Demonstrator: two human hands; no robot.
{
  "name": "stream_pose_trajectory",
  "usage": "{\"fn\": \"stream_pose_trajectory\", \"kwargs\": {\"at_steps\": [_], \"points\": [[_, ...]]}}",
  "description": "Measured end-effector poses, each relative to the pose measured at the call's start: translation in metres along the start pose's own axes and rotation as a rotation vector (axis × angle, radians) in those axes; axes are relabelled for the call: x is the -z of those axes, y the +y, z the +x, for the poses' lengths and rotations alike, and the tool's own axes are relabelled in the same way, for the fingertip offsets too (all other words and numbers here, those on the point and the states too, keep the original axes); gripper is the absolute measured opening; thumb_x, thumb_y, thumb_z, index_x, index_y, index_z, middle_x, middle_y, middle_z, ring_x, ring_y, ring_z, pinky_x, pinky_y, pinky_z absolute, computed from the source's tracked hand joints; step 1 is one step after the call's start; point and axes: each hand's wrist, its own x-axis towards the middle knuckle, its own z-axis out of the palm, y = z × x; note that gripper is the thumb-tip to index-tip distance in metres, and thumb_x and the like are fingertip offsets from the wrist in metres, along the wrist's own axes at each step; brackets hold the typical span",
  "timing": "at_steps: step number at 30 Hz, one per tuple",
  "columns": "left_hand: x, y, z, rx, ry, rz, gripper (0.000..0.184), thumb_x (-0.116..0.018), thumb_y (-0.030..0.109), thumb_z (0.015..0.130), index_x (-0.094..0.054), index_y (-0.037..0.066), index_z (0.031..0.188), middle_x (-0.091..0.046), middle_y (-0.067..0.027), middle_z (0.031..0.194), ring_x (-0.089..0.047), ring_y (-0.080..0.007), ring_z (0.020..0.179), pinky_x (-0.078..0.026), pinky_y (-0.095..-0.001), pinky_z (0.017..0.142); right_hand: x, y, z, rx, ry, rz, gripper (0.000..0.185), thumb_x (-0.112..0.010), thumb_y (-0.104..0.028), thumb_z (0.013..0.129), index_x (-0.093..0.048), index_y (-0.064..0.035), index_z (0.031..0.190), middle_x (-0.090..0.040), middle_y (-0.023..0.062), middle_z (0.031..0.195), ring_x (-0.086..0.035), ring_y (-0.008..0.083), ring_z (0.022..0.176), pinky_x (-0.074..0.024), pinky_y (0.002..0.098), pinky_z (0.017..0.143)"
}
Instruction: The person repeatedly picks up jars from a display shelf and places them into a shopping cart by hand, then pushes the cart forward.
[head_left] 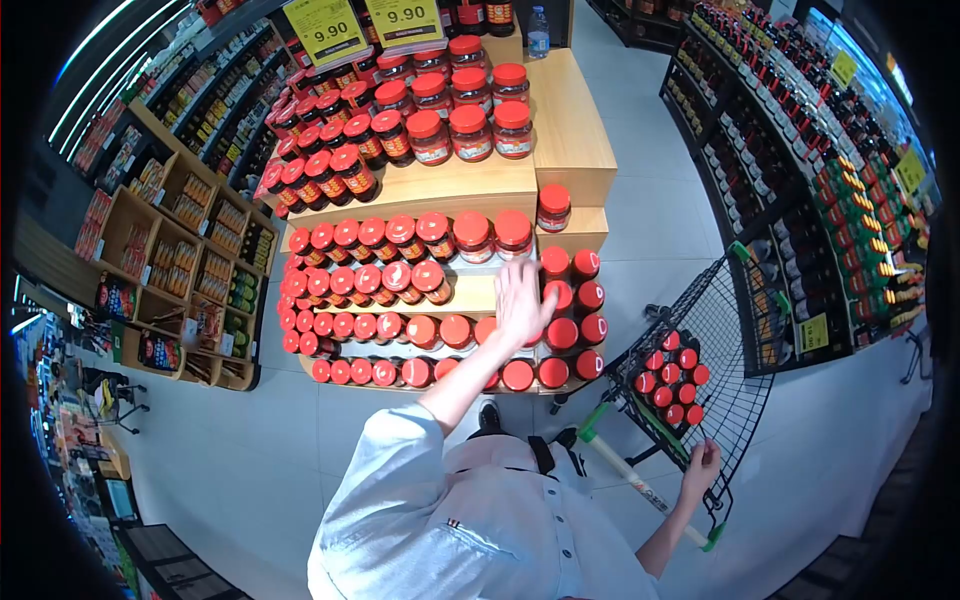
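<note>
My left hand (523, 303) reaches over the tiered display, fingers spread and thumb out to the side. Just beyond its fingertips stands a red-lidded glass jar (513, 233); nothing shows in its grasp. More red-lidded jars (430, 280) stand in rows to its left, and others (561, 331) are close by its thumb. My right hand (704, 464) hangs at the rear edge of a shopping cart (745, 400), its fingers curled together with nothing visible in them. Inside the cart, several red-lidded jars (672, 375) are grouped near that hand.
Wooden display steps (570, 110) carry the stacked jars, with a water bottle (538, 32) on top and yellow price signs (327, 30) above. The cart's handle (630, 475) is beside my body. Bottle shelves (780, 200) line the right; wooden compartments (165, 240) stand left.
</note>
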Motion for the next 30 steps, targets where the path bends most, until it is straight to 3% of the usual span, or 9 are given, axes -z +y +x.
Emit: {"fn": "stream_pose_trajectory", "kwargs": {"at_steps": [3,6,9,13,19,21,26,28,30], "points": [[0.0,-0.06,0.056,-0.001,0.062,0.234,0.066,-0.073,0.033,0.076,-0.048,-0.003,0.125,-0.05,-0.0247,0.125,-0.037,-0.0376,0.13,-0.021,-0.0541,0.112,-0.015,-0.024,-0.044,-0.052,0.075,0.037,0.029,-0.059,-0.017,0.098,-0.056,0.0047,0.117,-0.061,0.0052,0.097,-0.058,0.0112,0.087,-0.048,0.0253,0.08],[-0.01,-0.091,0.079,-0.011,-0.122,0.45,0.08,-0.073,0.046,0.076,-0.046,-0.004,0.132,-0.055,-0.0235,0.124,-0.041,-0.0373,0.129,-0.014,-0.0554,0.116,-0.03,-0.043,-0.081,-0.055,0.079,0.045,0.027,-0.058,-0.017,0.099,-0.056,0.0041,0.116,-0.061,0.0046,0.095,-0.058,0.0108,0.086,-0.0485,0.0256,0.079],[-0.017,-0.102,0.086,0.027,-0.274,0.429,0.082,-0.073,0.047,0.075,-0.046,-0.004,0.132,-0.058,-0.0224,0.119,-0.044,-0.0358,0.127,-0.013,-0.0558,0.116,-0.047,-0.052,-0.104,-0.049,0.13,0.086,0.027,-0.058,-0.017,0.099,-0.057,0.0041,0.115,-0.062,0.0047,0.093,-0.059,0.0111,0.086,-0.0485,0.0258,0.079],[-0.027,-0.108,0.085,-0.045,-0.159,0.346,0.085,-0.076,0.044,0.073,-0.045,-0.009,0.132,-0.06,-0.0212,0.114,-0.047,-0.0341,0.124,-0.01,-0.0561,0.117,-0.064,-0.067,-0.12,-0.01,0.11,0.057,0.028,-0.058,-0.019,0.099,-0.057,0.0046,0.115,-0.061,0.0054,0.093,-0.06,0.012,0.085,-0.0485,0.0258,0.077],[-0.023,-0.11,0.09,-0.094,-0.057,0.293,0.074,-0.079,0.038,0.066,-0.051,-0.007,0.117,-0.058,-0.0189,0.106,-0.049,-0.0326,0.115,-0.02,-0.0511,0.115,-0.101,-0.102,-0.127,0.061,0.082,0.036,0.026,-0.058,-0.017,0.099,-0.059,0.0037,0.114,-0.063,0.0051,0.095,-0.059,0.0106,0.086,-0.0483,0.0258,0.079],[-0.022,-0.108,0.09,-0.038,-0.171,0.284,0.072,-0.08,0.038,0.064,-0.051,-0.006,0.113,-0.058,-0.0189,0.107,-0.05,-0.0334,0.114,-0.023,-0.0513,0.113,-0.112,-0.12,-0.13,0.058,0.027,-0.037,0.024,-0.06,-0.014,0.097,-0.06,0.0038,0.113,-0.064,0.0072,0.1,-0.06,0.0123,0.088,-0.0484,0.026,0.078],[0.014,-0.083,0.063,-0.145,0.011,0.086,0.073,-0.085,0.036,0.06,-0.053,-0.003,0.113,-0.058,-0.0168,0.104,-0.053,-0.0323,0.109,-0.031,-0.0465,0.111,-0.154,-0.166,-0.138,0.212,-0.087,-0.062,0.021,-0.061,-0.007,0.092,-0.06,0.0047,0.109,-0.063,0.0123,0.103,-0.062,0.0173,0.09,-0.0505,0.0303,0.08],[0.053,-0.058,0.049,-0.076,-0.216,-0.291,0.073,-0.085,0.031,0.063,-0.05,-0.004,0.117,-0.056,-0.0195,0.11,-0.054,-0.0334,0.11,-0.04,-0.0463,0.102,-0.173,-0.181,-0.139,0.265,-0.179,-0.041,0.027,-0.061,-0.004,0.091,-0.057,0.0031,0.117,-0.062,0.0113,0.108,-0.061,0.0168,0.096,-0.0489,0.0302,0.085],[0.091,-0.034,0.035,0.018,-0.32,-0.416,0.073,-0.085,0.03,0.064,-0.049,-0.003,0.119,-0.057,-0.0184,0.111,-0.056,-0.0298,0.11,-0.043,-0.0435,0.1,-0.194,-0.199,-0.141,0.314,-0.265,-0.025,0.035,-0.06,-0.001,0.09,-0.054,0.0014,0.124,-0.061,0.0102,0.114,-0.06,0.0162,0.102,-0.0473,0.03,0.09]]}}
